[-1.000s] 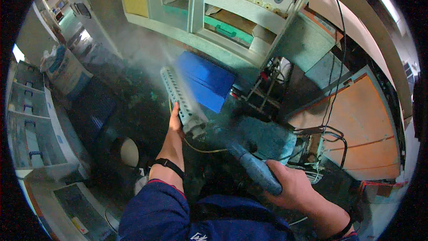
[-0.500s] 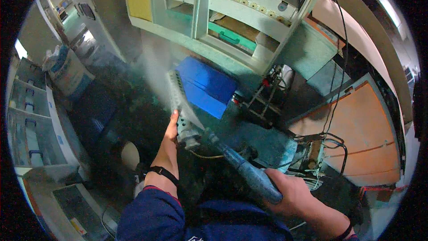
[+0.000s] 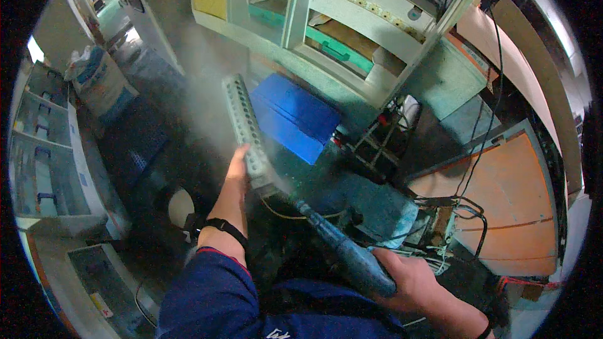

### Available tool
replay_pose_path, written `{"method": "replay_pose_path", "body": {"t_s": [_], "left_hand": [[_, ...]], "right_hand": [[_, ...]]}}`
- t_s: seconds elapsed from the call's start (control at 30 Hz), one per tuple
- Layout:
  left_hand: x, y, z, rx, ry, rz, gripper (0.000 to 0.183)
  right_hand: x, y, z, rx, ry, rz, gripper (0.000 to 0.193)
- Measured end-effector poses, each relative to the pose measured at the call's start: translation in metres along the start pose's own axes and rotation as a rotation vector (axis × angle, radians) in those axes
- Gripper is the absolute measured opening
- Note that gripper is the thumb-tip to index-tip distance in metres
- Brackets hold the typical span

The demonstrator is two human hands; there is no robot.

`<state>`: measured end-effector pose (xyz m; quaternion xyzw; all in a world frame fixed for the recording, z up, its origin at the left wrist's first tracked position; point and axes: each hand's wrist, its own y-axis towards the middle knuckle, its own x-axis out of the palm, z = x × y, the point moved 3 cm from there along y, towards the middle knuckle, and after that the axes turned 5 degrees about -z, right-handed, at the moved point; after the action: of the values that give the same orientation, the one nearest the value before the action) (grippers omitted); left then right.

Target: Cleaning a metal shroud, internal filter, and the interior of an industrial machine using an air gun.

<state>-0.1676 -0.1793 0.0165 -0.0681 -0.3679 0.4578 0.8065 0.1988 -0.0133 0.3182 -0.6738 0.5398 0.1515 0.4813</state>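
A long, narrow grey part (image 3: 240, 113) with rows of round holes along its face slants up and away in front of me. My left hand (image 3: 241, 158) is closed round its lower half, with the fingers mostly hidden behind it. My right hand (image 3: 408, 279) grips the thick rear end of a dusty blue, tapered blow gun (image 3: 348, 248). The nozzle points up-left at the near end of the grey part, close to it. A pale plume of dust (image 3: 201, 81) drifts beyond the part on its left.
A blue box (image 3: 292, 113) lies on the floor just beyond the grey part. A cream machine frame (image 3: 301, 25) stands behind it. Drawers (image 3: 53, 169) line the left, near a filled sack (image 3: 100, 78). Cables (image 3: 468, 198) and orange-tan panels (image 3: 509, 201) are on the right.
The grey part has turned in my left hand, so its rows of holes now face me, and its far end has swung left. The blow gun stays close to its near end.
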Motion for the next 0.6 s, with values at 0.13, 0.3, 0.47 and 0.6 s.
{"method": "replay_pose_path", "body": {"t_s": [0.13,0.3,0.47,0.6], "left_hand": [[-0.01,0.001,0.003,0.145,0.112,0.139,0.081],[0.006,-0.005,0.016,0.166,0.137,-0.007,0.077],[0.02,-0.008,0.02,0.194,0.073,0.023,0.07],[0.001,0.005,0.014,0.153,-0.051,-0.03,0.064]], "right_hand": [[-0.003,0.007,-0.006,0.042,0.0,0.021,0.073],[0.005,0.015,0.007,0.093,-0.029,-0.025,0.073],[0.005,0.021,0.0,0.063,0.022,0.019,0.071],[0.006,0.022,0.004,0.101,0.024,0.019,0.069]]}}
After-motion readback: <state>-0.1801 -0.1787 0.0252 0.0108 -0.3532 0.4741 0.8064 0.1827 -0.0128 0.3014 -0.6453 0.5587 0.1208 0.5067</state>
